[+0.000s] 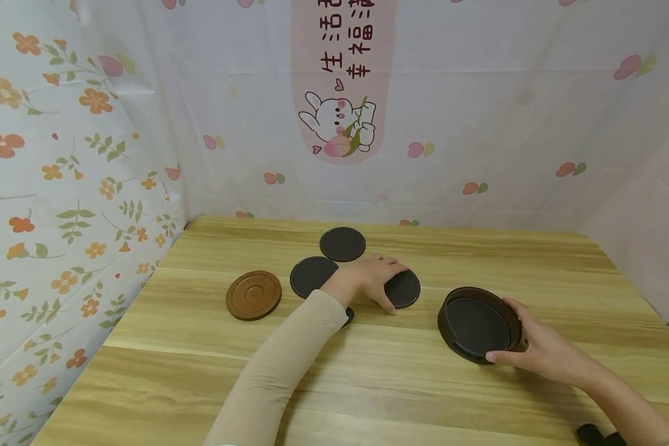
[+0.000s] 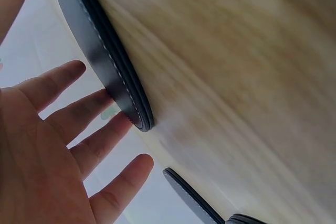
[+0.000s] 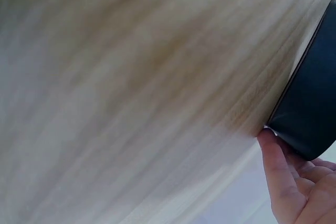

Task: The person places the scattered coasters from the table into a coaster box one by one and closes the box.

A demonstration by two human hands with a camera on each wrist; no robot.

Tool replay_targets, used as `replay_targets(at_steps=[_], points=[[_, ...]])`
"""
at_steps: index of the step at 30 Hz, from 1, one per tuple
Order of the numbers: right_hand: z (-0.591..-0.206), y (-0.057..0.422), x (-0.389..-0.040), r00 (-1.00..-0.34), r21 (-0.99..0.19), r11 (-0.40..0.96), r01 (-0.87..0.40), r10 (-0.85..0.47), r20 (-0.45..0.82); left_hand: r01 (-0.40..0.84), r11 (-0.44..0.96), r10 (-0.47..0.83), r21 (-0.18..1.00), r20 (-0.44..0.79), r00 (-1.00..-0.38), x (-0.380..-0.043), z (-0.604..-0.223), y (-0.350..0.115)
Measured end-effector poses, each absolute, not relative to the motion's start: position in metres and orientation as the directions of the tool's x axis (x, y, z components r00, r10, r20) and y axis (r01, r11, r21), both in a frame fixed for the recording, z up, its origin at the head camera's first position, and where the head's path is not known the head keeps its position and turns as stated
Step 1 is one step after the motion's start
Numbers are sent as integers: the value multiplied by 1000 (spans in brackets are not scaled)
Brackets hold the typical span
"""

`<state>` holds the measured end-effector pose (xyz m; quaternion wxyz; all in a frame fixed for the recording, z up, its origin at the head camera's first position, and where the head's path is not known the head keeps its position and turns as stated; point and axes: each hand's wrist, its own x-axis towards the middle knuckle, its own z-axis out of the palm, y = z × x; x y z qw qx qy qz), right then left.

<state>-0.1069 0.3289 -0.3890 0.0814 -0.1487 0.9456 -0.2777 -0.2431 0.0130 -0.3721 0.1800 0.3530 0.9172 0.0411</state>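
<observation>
My left hand (image 1: 372,280) reaches over a round black coaster (image 1: 404,288), its fingers spread and partly covering it. In the left wrist view that coaster (image 2: 100,45) shows a stitched edge, with fingertips at its rim. My right hand (image 1: 546,350) grips the side wall of a round dark coaster holder (image 1: 476,325), thumb at the near rim and fingers behind. The holder stands tilted toward the camera or flat on the table; I cannot tell which. In the right wrist view its dark outer wall (image 3: 312,95) meets the fingers.
Two more black coasters lie on the wooden table (image 1: 401,384): one at the back (image 1: 342,243), one partly behind the left forearm (image 1: 312,276). A brown wooden disc (image 1: 253,295) with ringed grooves lies further left. A printed cloth (image 1: 468,111) hangs behind the table.
</observation>
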Motion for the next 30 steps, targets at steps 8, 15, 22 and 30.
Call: replay_targets(at_steps=[8,15,22,30], points=[[-386,327,-109,-944,-542,806,-238,-324,-67,647,751,652,132,-301,-696,-245,-371,14],[-388,328,-108,-944,-544,804,-240,-325,-64,661,741,661,118,-302,-687,-245,-372,15],[-387,327,-107,-943,-540,806,-244,-327,-63,667,734,671,130,-295,-681,-244,-371,14],[-386,327,-107,-943,-541,806,-242,-327,-67,674,725,682,143,-287,-673,-242,-371,10]])
